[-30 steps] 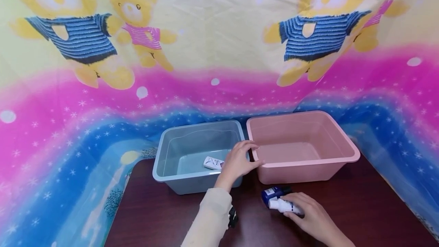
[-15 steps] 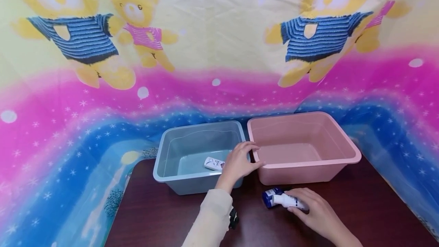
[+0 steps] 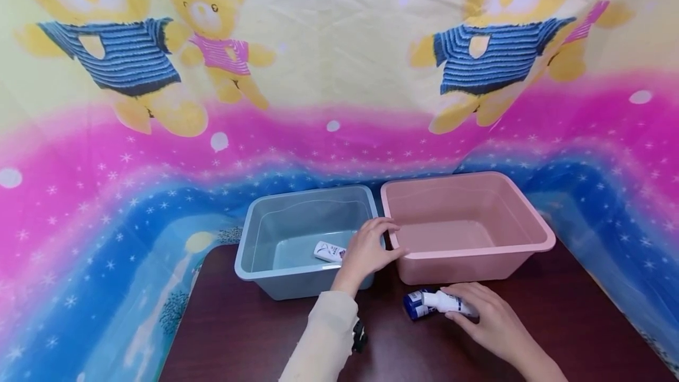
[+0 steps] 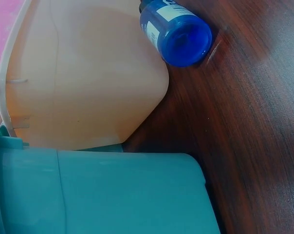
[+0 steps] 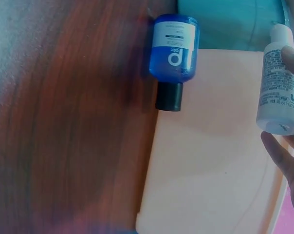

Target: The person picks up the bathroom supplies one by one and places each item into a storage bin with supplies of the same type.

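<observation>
My right hand (image 3: 490,320) holds a small white bottle (image 5: 277,90) lying sideways, its cap end pointing left in the head view. The right wrist view shows fine print on it, with the thumb across its side. Just beyond lies a blue bottle (image 5: 172,53) with a black cap and white label, on its side on the table; the white bottle overlaps it from above. My left hand (image 3: 366,252) reaches over the grey-blue bin (image 3: 297,280) and grips the near-left rim of the pink bin (image 3: 472,265), fingers and thumb curved at the corner.
In the grey-blue bin lies a white item with dark print (image 3: 328,252), partly hidden by my left hand. Both bins stand side by side at the back of the dark wooden table (image 3: 254,341). A bear-printed cloth (image 3: 329,63) hangs behind.
The right hand and white bottle have shifted slightly right and up in the head view. The bottle has turned more level, and the blue bottle's black cap is now covered. The left hand stays put.
</observation>
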`<state>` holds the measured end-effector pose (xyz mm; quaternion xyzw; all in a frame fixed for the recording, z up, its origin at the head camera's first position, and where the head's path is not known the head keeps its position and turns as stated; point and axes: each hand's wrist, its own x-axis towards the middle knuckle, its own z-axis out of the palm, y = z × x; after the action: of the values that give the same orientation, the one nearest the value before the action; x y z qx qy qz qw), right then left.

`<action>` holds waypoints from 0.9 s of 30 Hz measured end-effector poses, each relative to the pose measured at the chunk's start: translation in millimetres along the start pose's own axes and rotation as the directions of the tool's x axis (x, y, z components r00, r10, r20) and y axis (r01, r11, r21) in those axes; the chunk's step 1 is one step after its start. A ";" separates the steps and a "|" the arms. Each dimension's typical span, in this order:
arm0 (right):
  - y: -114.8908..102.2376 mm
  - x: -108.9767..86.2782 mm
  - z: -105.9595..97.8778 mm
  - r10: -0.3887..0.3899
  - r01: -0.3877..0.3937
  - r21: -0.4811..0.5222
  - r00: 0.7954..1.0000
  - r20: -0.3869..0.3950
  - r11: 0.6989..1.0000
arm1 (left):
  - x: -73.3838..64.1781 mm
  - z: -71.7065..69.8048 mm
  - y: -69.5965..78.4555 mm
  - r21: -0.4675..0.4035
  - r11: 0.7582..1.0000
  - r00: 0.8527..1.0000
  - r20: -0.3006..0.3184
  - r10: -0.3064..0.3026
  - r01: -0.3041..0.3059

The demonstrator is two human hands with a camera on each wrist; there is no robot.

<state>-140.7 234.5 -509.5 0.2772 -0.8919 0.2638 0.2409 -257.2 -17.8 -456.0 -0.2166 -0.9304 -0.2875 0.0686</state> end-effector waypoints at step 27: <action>5.9 8.8 -18.3 0.050 -0.050 -0.003 0.998 -0.037 0.999 | -0.4 -0.9 1.4 0.008 1.000 1.000 0.001 0.006 -0.006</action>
<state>-145.6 246.5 -492.8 0.2494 -0.8945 0.2728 0.2514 -256.2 -17.4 -454.7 -0.2195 -0.9309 -0.2836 0.0698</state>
